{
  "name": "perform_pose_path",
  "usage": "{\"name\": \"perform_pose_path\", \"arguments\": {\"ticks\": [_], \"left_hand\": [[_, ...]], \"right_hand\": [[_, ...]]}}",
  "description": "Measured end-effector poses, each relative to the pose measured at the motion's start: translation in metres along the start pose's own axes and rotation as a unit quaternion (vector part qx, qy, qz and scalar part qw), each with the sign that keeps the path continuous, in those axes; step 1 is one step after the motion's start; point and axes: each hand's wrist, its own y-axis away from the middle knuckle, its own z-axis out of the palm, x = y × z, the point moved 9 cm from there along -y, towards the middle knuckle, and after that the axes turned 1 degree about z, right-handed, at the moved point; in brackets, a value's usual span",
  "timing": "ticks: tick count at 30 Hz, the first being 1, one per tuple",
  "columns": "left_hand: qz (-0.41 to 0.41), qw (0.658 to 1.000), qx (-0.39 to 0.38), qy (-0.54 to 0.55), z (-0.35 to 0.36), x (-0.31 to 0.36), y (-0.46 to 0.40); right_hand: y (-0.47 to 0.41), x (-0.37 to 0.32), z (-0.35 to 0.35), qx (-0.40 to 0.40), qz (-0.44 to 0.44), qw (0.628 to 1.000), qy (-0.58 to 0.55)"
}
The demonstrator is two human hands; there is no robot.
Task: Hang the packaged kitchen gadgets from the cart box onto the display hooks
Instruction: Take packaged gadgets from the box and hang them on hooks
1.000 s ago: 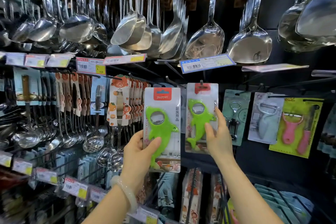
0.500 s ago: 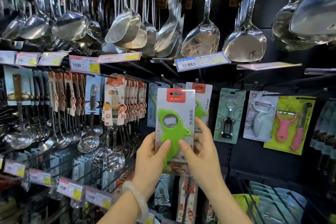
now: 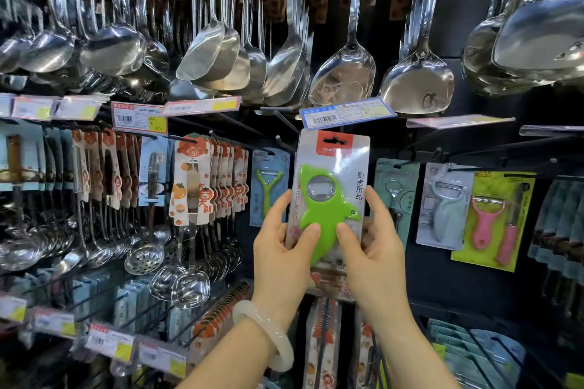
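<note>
A clear blister pack with a red header and a green dolphin-shaped bottle opener is held upright at the centre of the display. My left hand grips its lower left edge, thumb on the green opener. My right hand grips its lower right edge, thumb on the front. The pack's hang hole sits just below a blue price tag at the end of a display hook. Whether the hook passes through the hole is hidden. The cart box is out of view.
Steel ladles and spatulas hang overhead. A green peeler pack hangs left of the held pack, a corkscrew pack, a white peeler pack and a pink peeler pack to its right. Skimmers hang at lower left.
My left hand carried the pack rightward and up, in front of the one that hung there. My right hand left the hanging pack and took the held pack's right edge.
</note>
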Motion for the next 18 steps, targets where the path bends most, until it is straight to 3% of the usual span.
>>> {"name": "perform_pose_path", "arguments": {"ticks": [18], "left_hand": [[-0.072, 0.997, -0.007, -0.025, 0.0036, -0.0004, 0.0027]], "right_hand": [[0.0046, -0.0091, -0.0046, 0.006, 0.036, 0.998, 0.043]]}}
